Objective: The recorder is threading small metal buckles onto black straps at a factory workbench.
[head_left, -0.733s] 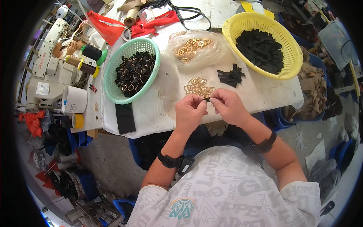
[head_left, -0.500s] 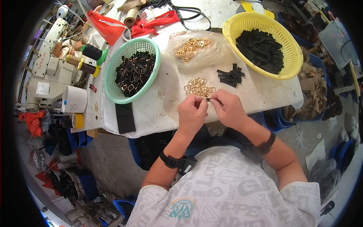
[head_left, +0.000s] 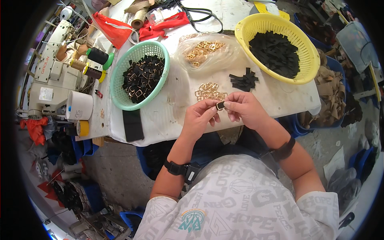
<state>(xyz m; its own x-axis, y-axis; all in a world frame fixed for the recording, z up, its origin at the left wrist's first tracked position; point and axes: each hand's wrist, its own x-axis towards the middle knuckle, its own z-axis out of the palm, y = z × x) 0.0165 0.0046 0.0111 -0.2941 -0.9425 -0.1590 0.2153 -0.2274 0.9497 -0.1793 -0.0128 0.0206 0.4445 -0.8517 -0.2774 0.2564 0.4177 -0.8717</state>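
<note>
Nearest is the person's pale patterned shirt (head_left: 244,196), with a black strap (head_left: 176,168) around the left wrist and another dark band (head_left: 283,150) around the right forearm. Both hands meet just over the near edge of the white-covered table (head_left: 168,130). The left hand (head_left: 199,119) pinches a small gold buckle (head_left: 218,107) between thumb and fingers, its other fingers curled loosely below. The right hand (head_left: 249,111) grips the short black strip (head_left: 222,105) looped around that buckle, thumb on top and the remaining fingers bent under. Just beyond the fingertips, a loose heap of gold buckles (head_left: 209,92) lies on the table, and to its right is a small pile of black strips (head_left: 245,80). Off to the left, a black phone (head_left: 133,127) lies flat near the table edge, its far end at the rim of a mint-green basket (head_left: 115,89) filled with black strips fitted with gold buckles. Farther right, a tilted yellow basket (head_left: 314,66) holds many plain black strips. Between the two baskets sits an open clear plastic bag (head_left: 232,56) of more gold buckles. Behind it lie a red cloth (head_left: 170,25) and a coiled black cord (head_left: 218,20).
</note>
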